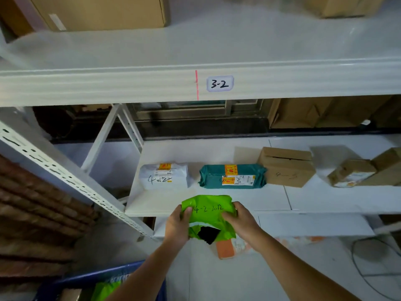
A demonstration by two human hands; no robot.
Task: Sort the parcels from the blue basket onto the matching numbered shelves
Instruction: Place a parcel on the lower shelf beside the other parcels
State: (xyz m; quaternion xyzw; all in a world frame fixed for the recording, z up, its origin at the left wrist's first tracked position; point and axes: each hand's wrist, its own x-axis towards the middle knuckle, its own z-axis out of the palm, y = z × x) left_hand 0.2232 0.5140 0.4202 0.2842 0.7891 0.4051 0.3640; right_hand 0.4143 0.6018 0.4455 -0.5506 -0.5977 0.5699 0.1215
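Green poly mailer (207,216), handwritten "4-2" plus further characters too smeared to read, is being held in the air at the front edge of the lower shelf (303,205). Its lower end is hanging torn open, showing something black inside.

Left hand (176,224) is gripping the mailer's left edge, thumb lying over the top face near the writing. Right hand (240,220) is clasping the right edge, fingers curled round it. Both hands are closing on the same parcel.

On the lower shelf, behind the mailer: white bagged parcel (165,177) marked "4-2"; just to its right, apart from it, a teal bagged parcel (232,177) with orange labels and a marking that is possibly "4-3". Touching the teal one's right end is a cardboard box (286,167) with faint "4-3". Further right, two smaller cartons (351,172), blurred.

Upper shelf beam is carrying a tag reading "3-2" (219,84) beside a red vertical line (197,85).

Blue basket (104,276) is sitting at bottom left, another green bag (106,290) showing inside it. An orange-and-white parcel (232,248) is lying under the lower shelf, below the right wrist.
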